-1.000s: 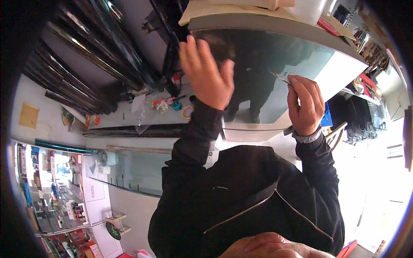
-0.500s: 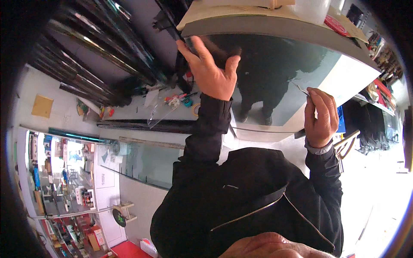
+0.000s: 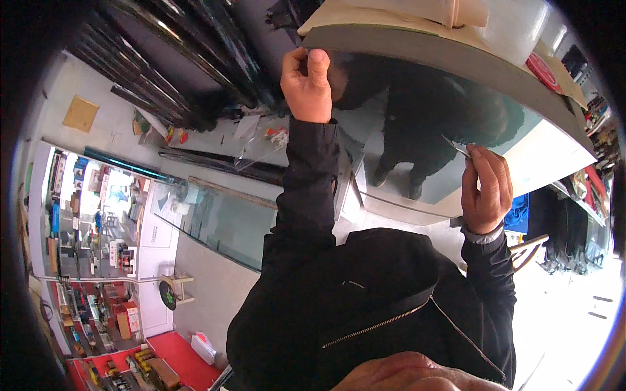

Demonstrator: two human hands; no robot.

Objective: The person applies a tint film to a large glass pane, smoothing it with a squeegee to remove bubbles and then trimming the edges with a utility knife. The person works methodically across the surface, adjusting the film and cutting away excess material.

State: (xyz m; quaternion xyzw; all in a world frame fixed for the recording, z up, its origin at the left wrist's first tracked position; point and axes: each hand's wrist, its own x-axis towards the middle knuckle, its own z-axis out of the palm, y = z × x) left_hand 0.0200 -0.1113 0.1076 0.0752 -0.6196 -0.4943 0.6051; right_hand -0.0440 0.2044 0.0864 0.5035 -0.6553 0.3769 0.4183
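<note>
A dark glossy sheet (image 3: 424,104) lies on a pale worktop (image 3: 505,173) and mirrors a dark figure. At its far left corner is my left hand (image 3: 306,88), its fingers curled and thumb pressed over the edge. The exact grip under the thumb is partly hidden. My right hand (image 3: 486,189) pinches a slim, pointed silver tool (image 3: 462,150) above the sheet's right part. Its point is toward the far left; I cannot tell whether it touches the surface.
Behind the sheet runs a grey edge strip (image 3: 450,58), with a whitish translucent container (image 3: 515,29) and a red round item (image 3: 544,73) beyond. Long dark rolls (image 3: 176,52) lean at the far left. A glass panel (image 3: 228,225) and stocked display shelves (image 3: 98,215) stand left.
My left hand has gone from spread fingers over the sheet's left edge to a curled grip at its corner. The right hand still holds the tool in nearly the same place. The view has shifted.
</note>
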